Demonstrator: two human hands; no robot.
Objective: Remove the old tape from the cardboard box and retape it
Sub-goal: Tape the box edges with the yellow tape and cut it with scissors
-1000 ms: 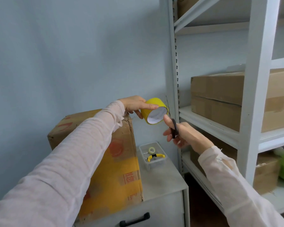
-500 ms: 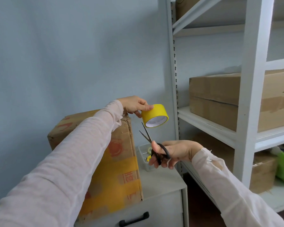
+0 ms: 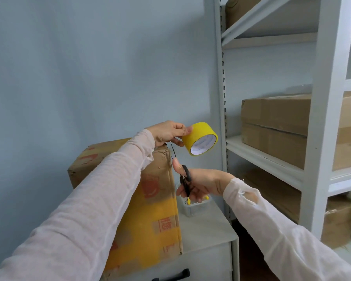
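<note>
A worn cardboard box [image 3: 158, 201] with yellow tape on its side stands on a grey cabinet [image 3: 207, 236]. My left hand [image 3: 166, 133] pinches a roll of yellow tape [image 3: 201, 138] and holds it in the air just past the box's top right corner. Below it, my right hand [image 3: 199, 184] grips black-handled scissors [image 3: 185, 179]. Their blades point up toward the left hand, beside the box's right edge. My left arm hides much of the box's top.
A small clear plastic tub [image 3: 193, 205] with yellow items sits on the cabinet behind my right hand. A white metal shelf rack [image 3: 324, 138] at right holds several brown boxes [image 3: 276, 126]. The cabinet has a black drawer handle [image 3: 174, 274]. A pale blue wall stands behind.
My right hand dropped from beside the tape roll and shifted left with the scissors, blades now pointing up near the box's corner. The tape roll has tilted slightly in my left hand.
</note>
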